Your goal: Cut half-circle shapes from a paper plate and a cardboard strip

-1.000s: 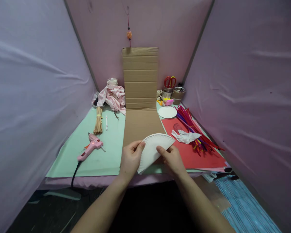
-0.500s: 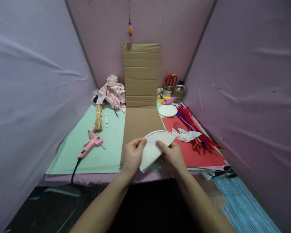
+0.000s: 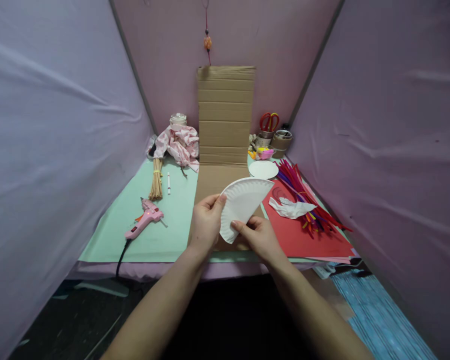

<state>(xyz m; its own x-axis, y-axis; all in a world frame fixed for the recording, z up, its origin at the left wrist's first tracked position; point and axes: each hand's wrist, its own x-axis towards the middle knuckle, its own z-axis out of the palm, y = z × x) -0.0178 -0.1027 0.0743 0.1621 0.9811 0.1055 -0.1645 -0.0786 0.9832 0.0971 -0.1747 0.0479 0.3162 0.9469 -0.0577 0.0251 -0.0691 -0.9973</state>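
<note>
A white paper plate (image 3: 246, 201), folded into a half circle with a crimped rim, is held up over the brown cardboard (image 3: 225, 182). My left hand (image 3: 207, 221) pinches its curved edge on the left, thumb on the near face. Near the lower end of the plate, my right hand (image 3: 258, 237) grips with the thumb in front and the fingers behind it, partly hidden. The fold runs along the lower right side, tilted. Beyond the plate lies a white disc (image 3: 263, 169).
On the left are a pink glue gun (image 3: 146, 219), a bundle of sticks (image 3: 156, 180) and a white pen (image 3: 168, 183). To the right, pipe cleaners (image 3: 303, 195) and crumpled white paper (image 3: 290, 207) lie on red sheets (image 3: 311, 242). Scissors (image 3: 269, 121) stand in a cup behind.
The folded plate has been raised and turned slightly. My right hand has slid from its upper right part down to its lower end, while my left hand still holds the left edge.
</note>
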